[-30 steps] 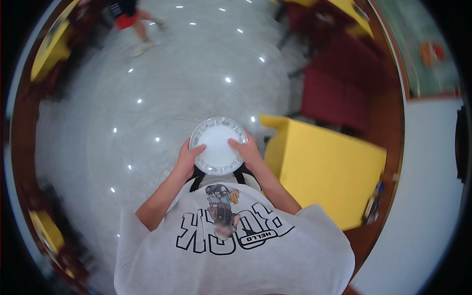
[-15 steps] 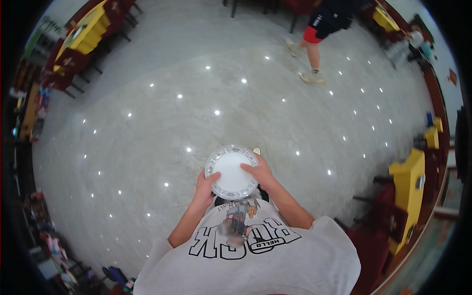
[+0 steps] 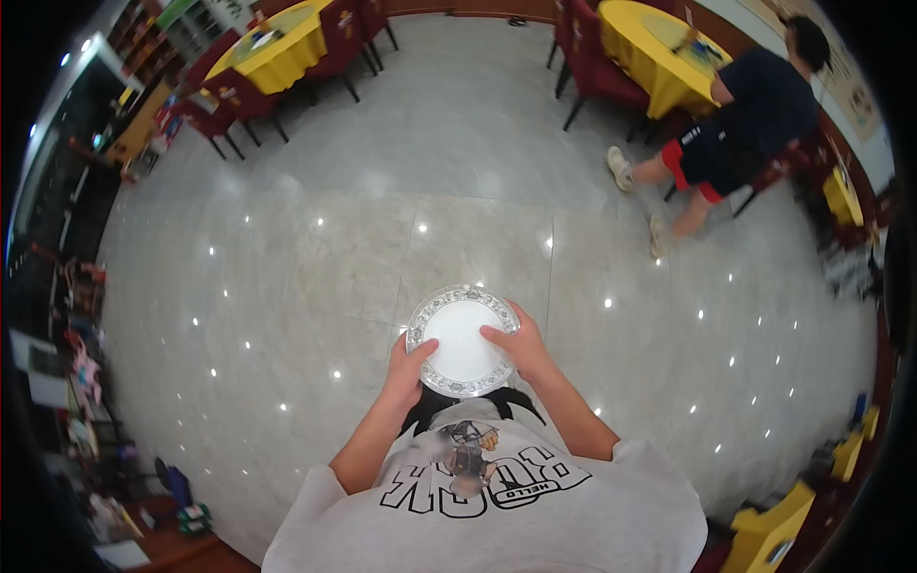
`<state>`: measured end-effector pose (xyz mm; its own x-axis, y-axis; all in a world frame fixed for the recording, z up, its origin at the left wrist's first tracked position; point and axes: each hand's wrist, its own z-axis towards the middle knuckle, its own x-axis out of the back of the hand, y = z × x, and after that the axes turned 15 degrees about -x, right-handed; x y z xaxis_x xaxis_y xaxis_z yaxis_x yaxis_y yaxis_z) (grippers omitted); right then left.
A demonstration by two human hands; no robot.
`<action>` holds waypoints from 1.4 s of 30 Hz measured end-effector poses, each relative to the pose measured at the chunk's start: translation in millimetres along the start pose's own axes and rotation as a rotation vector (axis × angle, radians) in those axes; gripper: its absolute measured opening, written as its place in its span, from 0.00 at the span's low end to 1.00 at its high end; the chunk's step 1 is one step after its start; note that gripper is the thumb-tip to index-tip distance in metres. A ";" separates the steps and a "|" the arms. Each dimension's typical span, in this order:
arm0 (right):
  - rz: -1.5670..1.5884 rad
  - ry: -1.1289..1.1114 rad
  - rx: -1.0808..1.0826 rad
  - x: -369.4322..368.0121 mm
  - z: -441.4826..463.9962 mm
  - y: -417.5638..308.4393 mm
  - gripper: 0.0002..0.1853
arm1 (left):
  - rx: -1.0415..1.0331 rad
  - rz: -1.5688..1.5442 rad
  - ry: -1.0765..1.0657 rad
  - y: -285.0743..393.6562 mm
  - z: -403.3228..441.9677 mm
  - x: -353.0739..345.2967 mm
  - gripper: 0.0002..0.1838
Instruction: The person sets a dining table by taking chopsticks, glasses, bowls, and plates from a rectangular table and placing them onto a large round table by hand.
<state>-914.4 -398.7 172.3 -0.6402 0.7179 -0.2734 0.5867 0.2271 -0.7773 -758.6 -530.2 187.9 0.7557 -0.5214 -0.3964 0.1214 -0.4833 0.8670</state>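
Note:
A round white plate [image 3: 465, 346] with a grey patterned rim is held level in front of my body at waist height. Whether more plates lie beneath it, I cannot tell. My left hand [image 3: 415, 361] grips its left edge, thumb on top of the rim and fingers hidden underneath. On the opposite edge, my right hand [image 3: 516, 344] has its thumb over the rim in the same way, the other fingers mostly out of sight below.
Tables with yellow cloths [image 3: 287, 53] [image 3: 659, 57] and dark red chairs [image 3: 597, 72] stand ahead. Another person [image 3: 764, 105] is at the right table. A yellow-covered table [image 3: 772, 530] is at the lower right, a brown counter [image 3: 181, 549] at the lower left.
The view has swung round from the yellow table beside me to the open floor and far tables. The other person now stands at the right table. Both hands keep the plate.

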 end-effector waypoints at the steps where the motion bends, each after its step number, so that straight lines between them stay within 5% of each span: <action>1: -0.023 -0.017 -0.011 21.2 -11.0 10.3 0.32 | -0.011 -0.032 0.034 -22.3 -20.0 -11.6 0.24; 7: -0.126 -0.130 -0.153 52.9 47.6 45.8 0.31 | 0.002 -0.141 0.231 -87.1 -7.9 -7.7 0.25; 12: -0.162 -0.153 -0.284 7.4 172.3 -19.3 0.27 | 0.060 -0.217 0.264 -58.7 132.8 19.0 0.25; 18: -0.293 -0.095 -0.027 -71.1 289.6 -174.0 0.26 | -0.163 -0.294 0.151 64.7 289.3 6.3 0.23; 20: -0.230 -0.150 0.067 -92.9 314.6 -207.5 0.36 | -0.204 -0.258 0.128 102.8 323.3 5.2 0.24; 24: -0.150 -0.213 0.091 -132.7 372.1 -245.3 0.27 | -0.269 -0.125 0.168 131.8 392.0 21.4 0.23; 31: -0.198 -0.220 -0.280 -170.3 552.8 -244.3 0.27 | -0.075 -0.233 0.390 132.6 532.2 66.1 0.23; 42: -0.159 -0.493 -0.048 -354.3 774.6 -452.0 0.31 | -0.342 -0.140 0.429 339.1 777.5 105.0 0.24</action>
<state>-1336.9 -1265.4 181.6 -0.8741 0.2796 -0.3972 0.4778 0.3469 -0.8071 -1138.4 -1295.7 205.6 0.9028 -0.1015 -0.4180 0.3866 -0.2348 0.8919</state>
